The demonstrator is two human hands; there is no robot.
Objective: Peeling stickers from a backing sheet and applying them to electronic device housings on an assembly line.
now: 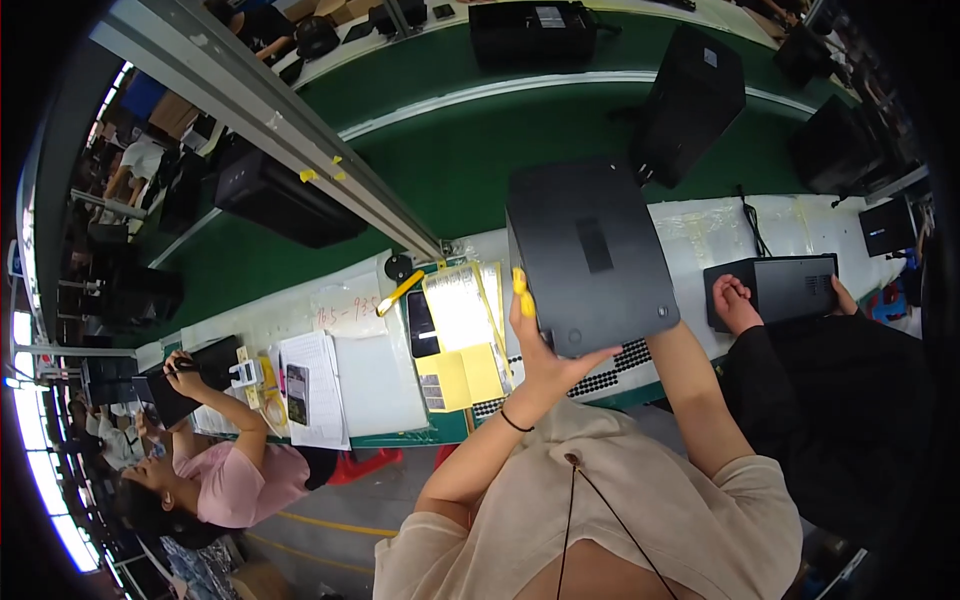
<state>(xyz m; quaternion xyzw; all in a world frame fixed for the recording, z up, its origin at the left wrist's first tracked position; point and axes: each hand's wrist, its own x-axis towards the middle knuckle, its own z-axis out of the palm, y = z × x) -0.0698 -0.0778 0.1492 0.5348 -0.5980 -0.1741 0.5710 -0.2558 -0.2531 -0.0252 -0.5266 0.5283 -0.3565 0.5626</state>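
Head view: black box is held above the white bench, its long axis running away from the person. Left hand grips its near-left edge, fingers clasped; right hand is hidden beneath it, grip unclear. Yellow papers lie just left.

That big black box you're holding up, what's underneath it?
Under the black box a sheet of small black dots shows on the bench. The left hand props it; the right hand is hidden.
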